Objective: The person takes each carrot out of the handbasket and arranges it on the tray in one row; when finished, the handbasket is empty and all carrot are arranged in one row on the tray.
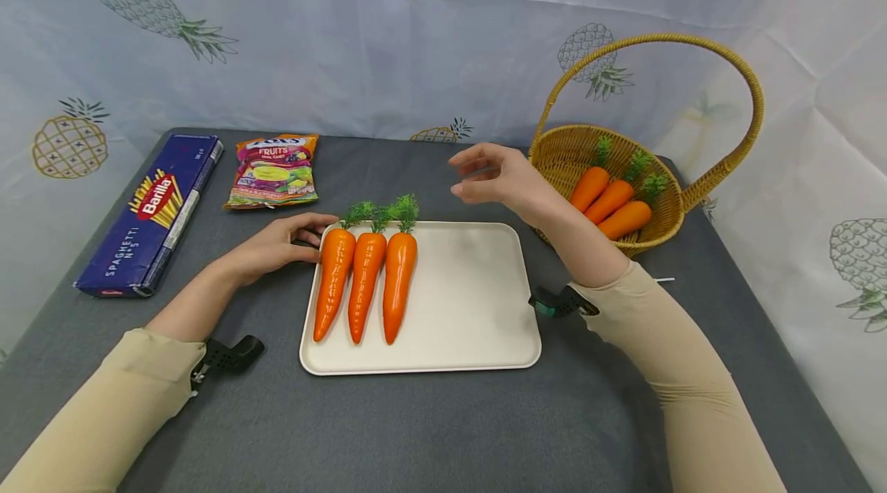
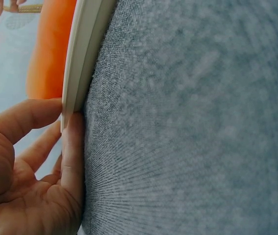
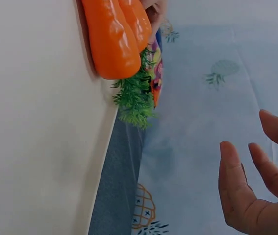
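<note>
My left hand (image 1: 280, 248) pinches the upper left rim of the cream tray (image 1: 471, 300). In the left wrist view its thumb (image 2: 40, 111) lies on the rim beside a carrot (image 2: 50, 54), and a finger is under the edge. On the tray's left half, a left carrot (image 1: 336, 277), a middle carrot (image 1: 366, 281) and a right carrot (image 1: 399, 285) lie side by side, green tops over the far rim. My right hand (image 1: 502, 177) hovers past the tray's far right part, fingers loosely bent and apart from the thumb, holding nothing.
A wicker basket (image 1: 668, 235) with a tall handle stands at the back right, holding three carrots (image 1: 610, 204) partly behind my right forearm. At the left lie a blue spaghetti box (image 1: 148, 216) and a candy bag (image 1: 273, 172). A patterned cloth (image 1: 388, 38) hangs behind the grey table.
</note>
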A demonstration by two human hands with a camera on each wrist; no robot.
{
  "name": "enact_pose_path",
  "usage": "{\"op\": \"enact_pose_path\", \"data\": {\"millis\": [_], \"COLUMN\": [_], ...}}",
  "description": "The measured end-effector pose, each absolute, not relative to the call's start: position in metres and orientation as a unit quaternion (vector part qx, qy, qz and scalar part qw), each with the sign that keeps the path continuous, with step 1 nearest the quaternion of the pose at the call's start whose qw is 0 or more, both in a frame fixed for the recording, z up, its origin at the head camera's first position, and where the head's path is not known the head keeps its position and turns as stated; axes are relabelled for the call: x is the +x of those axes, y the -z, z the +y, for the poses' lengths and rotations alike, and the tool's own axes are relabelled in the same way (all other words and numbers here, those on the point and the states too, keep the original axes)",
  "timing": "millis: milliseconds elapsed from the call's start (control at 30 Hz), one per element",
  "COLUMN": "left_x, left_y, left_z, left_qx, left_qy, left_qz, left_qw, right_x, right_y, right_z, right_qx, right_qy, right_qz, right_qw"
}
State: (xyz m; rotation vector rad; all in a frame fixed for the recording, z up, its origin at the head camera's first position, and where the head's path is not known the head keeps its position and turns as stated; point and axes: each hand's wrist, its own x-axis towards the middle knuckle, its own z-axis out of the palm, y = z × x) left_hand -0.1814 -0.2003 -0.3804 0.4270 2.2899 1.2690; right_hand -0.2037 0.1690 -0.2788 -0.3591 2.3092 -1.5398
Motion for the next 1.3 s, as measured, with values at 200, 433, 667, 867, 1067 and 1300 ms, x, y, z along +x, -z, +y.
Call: {"op": "enact_pose_path", "data": {"millis": [200, 433, 667, 867, 1067, 1300], "left_x": [-0.182, -0.182, -0.182, -0.181, -0.181, -0.181], "left_y": [0.381, 0.382, 0.381, 0.381, 0.381, 0.381], "left_z": [-0.201, -0.202, -0.203, -0.202, -0.202, -0.202], "left_qx": [0.158, 0.158, 0.152, 0.157, 0.157, 0.153], "left_qy": [-0.465, -0.465, -0.464, -0.464, -0.464, -0.463], "left_qz": [0.836, 0.837, 0.837, 0.836, 0.836, 0.838], "left_qw": [0.244, 0.244, 0.248, 0.246, 0.246, 0.245], "right_x": [-0.207, -0.209, -0.213, -0.216, -0.221, -0.227], "right_y": [0.266, 0.255, 0.251, 0.251, 0.25, 0.248], "right_z": [0.186, 0.207, 0.225, 0.242, 0.26, 0.282], "right_qx": [-0.105, -0.074, -0.044, -0.025, -0.015, 0.0], "right_qy": [0.552, 0.563, 0.586, 0.623, 0.648, 0.658], "right_qz": [0.815, 0.813, 0.802, 0.776, 0.755, 0.747], "right_qw": [0.143, 0.125, 0.108, 0.099, 0.096, 0.095]}}
